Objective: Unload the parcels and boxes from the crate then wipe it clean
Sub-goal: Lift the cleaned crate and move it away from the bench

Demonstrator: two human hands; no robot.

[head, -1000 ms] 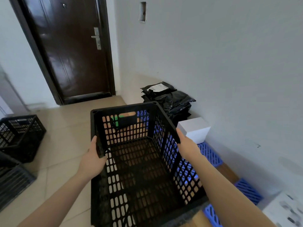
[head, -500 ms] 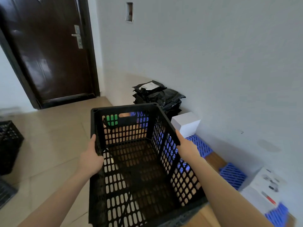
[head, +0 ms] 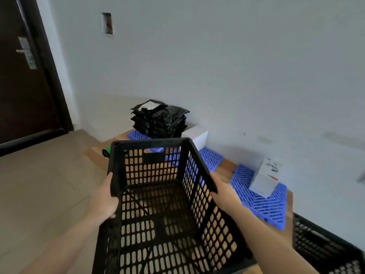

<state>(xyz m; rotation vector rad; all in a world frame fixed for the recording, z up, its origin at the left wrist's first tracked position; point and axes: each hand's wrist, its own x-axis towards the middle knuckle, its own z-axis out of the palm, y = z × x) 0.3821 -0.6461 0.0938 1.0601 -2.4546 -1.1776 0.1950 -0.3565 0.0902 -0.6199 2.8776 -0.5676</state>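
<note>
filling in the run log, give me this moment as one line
crate: empty | left hand: grips left rim | right hand: grips right rim | black parcels, white box: by wall

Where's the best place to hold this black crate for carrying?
Probably the solid top rim of the crate on its two long sides, coming in from each flank, where the left hand and right hand grip now. The walls are thin mesh.

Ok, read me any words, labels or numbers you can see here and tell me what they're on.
Nothing here is legible.
White label on the top black parcel: too blurred to read.
Print on the printed white box by the wall: too small and blurred.
</note>
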